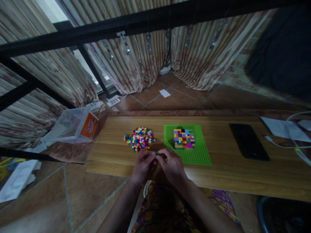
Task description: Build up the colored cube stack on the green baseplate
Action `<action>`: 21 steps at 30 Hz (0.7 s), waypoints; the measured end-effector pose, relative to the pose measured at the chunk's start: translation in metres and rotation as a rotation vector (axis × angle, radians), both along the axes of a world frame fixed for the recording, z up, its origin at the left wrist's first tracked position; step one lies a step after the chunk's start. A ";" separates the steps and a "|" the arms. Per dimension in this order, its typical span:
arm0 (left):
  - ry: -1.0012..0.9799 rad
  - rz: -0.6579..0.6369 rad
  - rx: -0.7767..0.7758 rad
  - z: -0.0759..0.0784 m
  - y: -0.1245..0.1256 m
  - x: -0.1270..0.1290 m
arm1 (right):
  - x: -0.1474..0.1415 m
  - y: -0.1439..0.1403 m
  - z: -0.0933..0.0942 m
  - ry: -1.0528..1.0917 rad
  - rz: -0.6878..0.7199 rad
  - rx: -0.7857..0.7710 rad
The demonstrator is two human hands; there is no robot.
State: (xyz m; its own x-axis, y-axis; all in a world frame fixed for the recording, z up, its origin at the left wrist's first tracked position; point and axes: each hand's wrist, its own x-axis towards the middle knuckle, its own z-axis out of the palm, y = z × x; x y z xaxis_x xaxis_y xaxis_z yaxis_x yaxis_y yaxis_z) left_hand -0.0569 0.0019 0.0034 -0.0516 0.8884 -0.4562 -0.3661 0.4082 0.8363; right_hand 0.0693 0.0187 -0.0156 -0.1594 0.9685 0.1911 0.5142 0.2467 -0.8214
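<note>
My left hand (143, 163) and my right hand (173, 162) meet at the front of the table, fingertips pinched round a small dark green toy brick (156, 153). Both hands grip it, and most of it is hidden by the fingers. Just beyond my left hand lies a loose heap of small multicoloured bricks (141, 138). Beyond my right hand a block of many coloured bricks (184, 139) stands on a bright green studded baseplate (202, 152). My right hand is close to the baseplate's near left edge.
A dark tablet-like slab (249, 141) lies on the wooden table (218, 174) at the right, near white cables (279, 142) and paper (284, 128). At the left, a clear plastic box (70, 137) with an orange label stands beside the table. A black metal frame (102, 30) crosses above.
</note>
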 end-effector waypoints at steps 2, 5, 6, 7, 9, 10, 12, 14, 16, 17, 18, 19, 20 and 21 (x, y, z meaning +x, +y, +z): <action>0.090 -0.045 0.014 -0.004 -0.002 0.003 | 0.006 -0.004 -0.002 0.000 -0.004 -0.032; 0.217 -0.085 0.069 -0.006 -0.005 0.009 | 0.016 -0.008 -0.001 0.042 -0.010 -0.078; 0.253 -0.096 0.087 -0.006 -0.005 0.012 | 0.019 -0.010 0.000 0.068 -0.013 -0.094; 0.281 -0.107 0.099 -0.005 -0.006 0.014 | 0.023 -0.011 0.002 0.095 -0.018 -0.109; 0.300 -0.131 0.104 -0.004 -0.006 0.021 | 0.030 -0.012 0.004 0.148 -0.026 -0.130; 0.288 -0.138 0.100 -0.003 -0.005 0.024 | 0.033 -0.013 0.005 0.172 -0.030 -0.138; 0.232 -0.132 0.088 -0.004 -0.003 0.030 | 0.039 -0.014 0.005 0.217 -0.043 -0.168; 0.164 -0.115 0.078 -0.005 0.000 0.035 | 0.045 -0.014 0.004 0.262 -0.063 -0.217; 0.114 -0.103 0.075 -0.007 0.003 0.039 | 0.051 -0.014 0.001 0.299 -0.087 -0.264; 0.102 -0.104 0.078 -0.008 0.005 0.041 | 0.053 -0.014 0.000 0.316 -0.093 -0.282; 0.100 -0.107 0.082 -0.008 0.006 0.043 | 0.055 -0.013 0.000 0.335 -0.093 -0.297; 0.107 -0.109 0.086 -0.008 0.008 0.045 | 0.057 -0.012 0.000 0.352 -0.086 -0.312; 0.122 -0.109 0.092 -0.008 0.009 0.047 | 0.059 -0.010 0.000 0.365 -0.074 -0.322; 0.140 -0.110 0.098 -0.008 0.010 0.049 | 0.061 -0.008 0.001 0.369 -0.058 -0.327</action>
